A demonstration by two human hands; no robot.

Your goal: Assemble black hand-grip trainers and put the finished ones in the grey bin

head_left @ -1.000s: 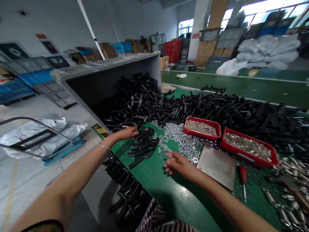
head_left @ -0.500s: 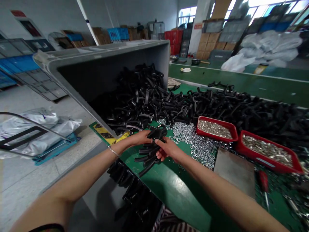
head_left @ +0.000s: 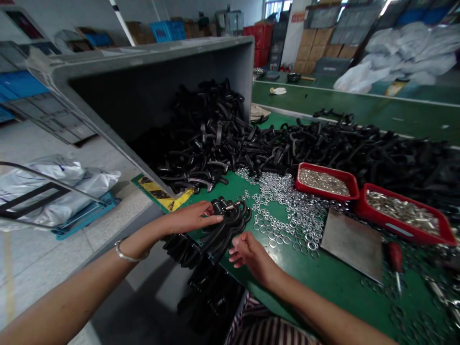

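A small bundle of black curved parts (head_left: 230, 223) lies at the green table's front edge, its lower ends reaching over the edge. A silvery spring or threaded piece (head_left: 232, 207) shows on top of it. My left hand (head_left: 194, 216) grips the bundle's left end, thumb across the top and fingers partly hidden. Just right of the bundle, my right hand (head_left: 249, 254) is apart from it, with loosely curled fingers and nothing visible in them. Loose metal rings (head_left: 283, 206) are scattered on the table beyond my right hand.
A grey crate (head_left: 143, 55) on its side spills a heap of black parts (head_left: 212, 129) along the table. Red trays (head_left: 327, 194) of small metal pieces, a metal plate (head_left: 352, 244) and a red-handled screwdriver (head_left: 395, 258) are on the right. More black parts (head_left: 212, 292) are below the edge.
The bundle has come down and nearer to me at the table's edge. My right hand has let go of it and drawn back; my left hand stays on it. The view has tilted down.
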